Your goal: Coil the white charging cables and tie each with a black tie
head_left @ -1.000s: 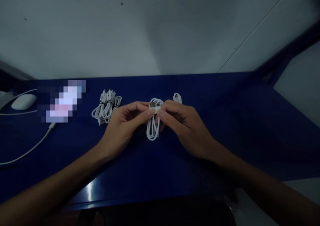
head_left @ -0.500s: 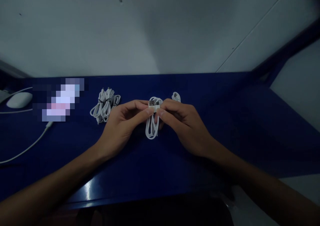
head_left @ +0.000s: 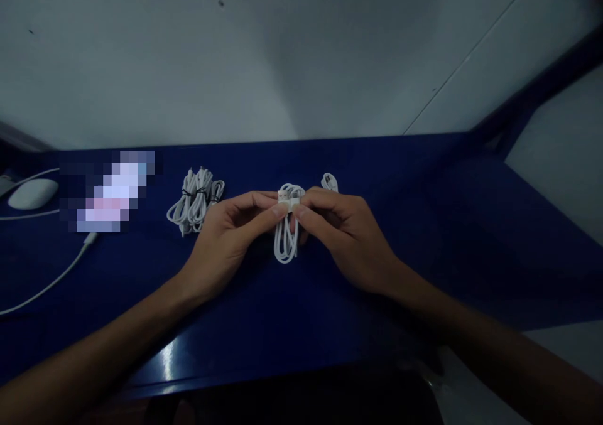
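Observation:
Both hands meet over the middle of a dark blue table [head_left: 424, 236]. My left hand [head_left: 226, 236] and my right hand [head_left: 342, 233] pinch the same folded white cable [head_left: 286, 240] near its top, where its connectors sit between the fingertips. The cable's loops hang down toward the tabletop. A bundle of tied white cables [head_left: 194, 202] lies to the left of my left hand. Another small white cable [head_left: 329, 181] lies just behind my right hand, partly hidden by it.
A white computer mouse [head_left: 32, 193] sits at the far left with a thin white cord [head_left: 47, 280] running toward the front edge. A blurred bright object [head_left: 110, 193] lies beside it. A pale wall rises directly behind the table.
The view has drifted slightly. Both hands keep pinching the folded cable in the same place, with only small finger movement.

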Motion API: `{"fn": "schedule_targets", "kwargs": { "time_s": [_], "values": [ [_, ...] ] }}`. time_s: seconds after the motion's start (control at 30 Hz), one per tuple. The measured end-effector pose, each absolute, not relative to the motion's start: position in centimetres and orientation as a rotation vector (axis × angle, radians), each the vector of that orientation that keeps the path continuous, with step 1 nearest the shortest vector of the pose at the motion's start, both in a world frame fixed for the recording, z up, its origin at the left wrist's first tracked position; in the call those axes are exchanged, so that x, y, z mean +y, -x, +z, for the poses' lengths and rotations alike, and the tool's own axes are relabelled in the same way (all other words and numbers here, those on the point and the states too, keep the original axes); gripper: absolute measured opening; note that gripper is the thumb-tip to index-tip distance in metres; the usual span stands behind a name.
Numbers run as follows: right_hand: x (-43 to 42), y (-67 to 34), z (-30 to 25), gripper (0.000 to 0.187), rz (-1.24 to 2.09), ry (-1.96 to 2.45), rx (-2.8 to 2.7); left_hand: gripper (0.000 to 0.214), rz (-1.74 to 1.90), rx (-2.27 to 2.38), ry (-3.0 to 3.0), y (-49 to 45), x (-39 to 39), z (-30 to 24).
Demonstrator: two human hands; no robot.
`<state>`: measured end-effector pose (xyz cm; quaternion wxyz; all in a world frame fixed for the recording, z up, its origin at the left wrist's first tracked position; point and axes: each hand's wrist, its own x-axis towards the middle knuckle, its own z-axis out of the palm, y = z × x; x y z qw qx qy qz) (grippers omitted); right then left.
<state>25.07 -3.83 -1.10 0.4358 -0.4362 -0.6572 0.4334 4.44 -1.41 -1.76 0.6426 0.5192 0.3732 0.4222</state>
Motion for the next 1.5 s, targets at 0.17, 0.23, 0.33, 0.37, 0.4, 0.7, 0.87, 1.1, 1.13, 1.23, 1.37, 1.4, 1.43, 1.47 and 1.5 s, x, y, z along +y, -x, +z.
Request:
{"fn": "schedule_targets", "kwargs": {
  "time_s": [0.17, 0.23, 0.33, 0.37, 0.4, 0.7, 0.87, 1.1, 1.13, 1.23, 1.37, 1.4, 1.43, 1.47, 1.5],
  "values": [
    [-3.92, -25.08, -1.14, 0.034, 1.072, 1.087, -1.639, 0.015, 0.954, 0.849, -1.162, -4.52, -1.48, -1.63],
    [-3.91, -25.1, -1.12, 0.034, 1.069, 1.084, -1.641, 0.015, 0.958, 0.847, -1.166, -4.57, -1.48, -1.58],
    [-3.86, -25.1, -1.1, 0.034, 1.055, 1.079, -1.644, 0.016, 0.953, 0.848, -1.174, -4.6, -1.49, -1.59],
    [-3.84, -25.1, -1.1, 0.034, 1.051, 1.077, -1.641, 0.016, 0.949, 0.843, -1.175, -4.59, -1.5, -1.6],
    [-3.83, -25.1, -1.1, 0.034, 1.053, 1.076, -1.638, 0.016, 0.948, 0.839, -1.174, -4.57, -1.5, -1.62],
    [-3.91, -25.0, -0.98, 0.036, 1.035, 1.088, -1.624, 0.012, 0.962, 0.823, -1.189, -4.56, -1.57, -1.39],
    [-3.92, -24.8, -0.92, 0.031, 0.999, 1.118, -1.622, 0.007, 0.971, 0.809, -1.182, -4.54, -1.56, -1.44],
    [-3.95, -24.88, -0.83, 0.031, 1.004, 1.134, -1.62, 0.013, 0.963, 0.843, -1.183, -4.54, -1.52, -1.6],
    [-3.96, -24.89, -0.81, 0.031, 1.006, 1.135, -1.62, 0.014, 0.963, 0.843, -1.186, -4.53, -1.53, -1.6],
    [-3.97, -24.89, -0.84, 0.033, 1.008, 1.139, -1.613, 0.015, 0.965, 0.835, -1.184, -4.54, -1.55, -1.55],
    [-3.95, -24.88, -0.98, 0.034, 1.012, 1.145, -1.608, 0.015, 0.959, 0.824, -1.164, -4.65, -1.6, -1.37],
    [-3.94, -24.88, -1.0, 0.034, 1.01, 1.147, -1.61, 0.015, 0.958, 0.823, -1.158, -4.68, -1.61, -1.32],
    [-3.94, -24.88, -1.0, 0.033, 1.007, 1.15, -1.613, 0.016, 0.957, 0.823, -1.154, -4.7, -1.62, -1.28],
    [-3.93, -24.88, -0.99, 0.033, 1.004, 1.151, -1.616, 0.016, 0.956, 0.827, -1.151, -4.72, -1.61, -1.26],
    [-3.93, -24.88, -0.97, 0.032, 1.0, 1.152, -1.617, 0.016, 0.955, 0.831, -1.15, -4.73, -1.6, -1.24]
  ]
}}
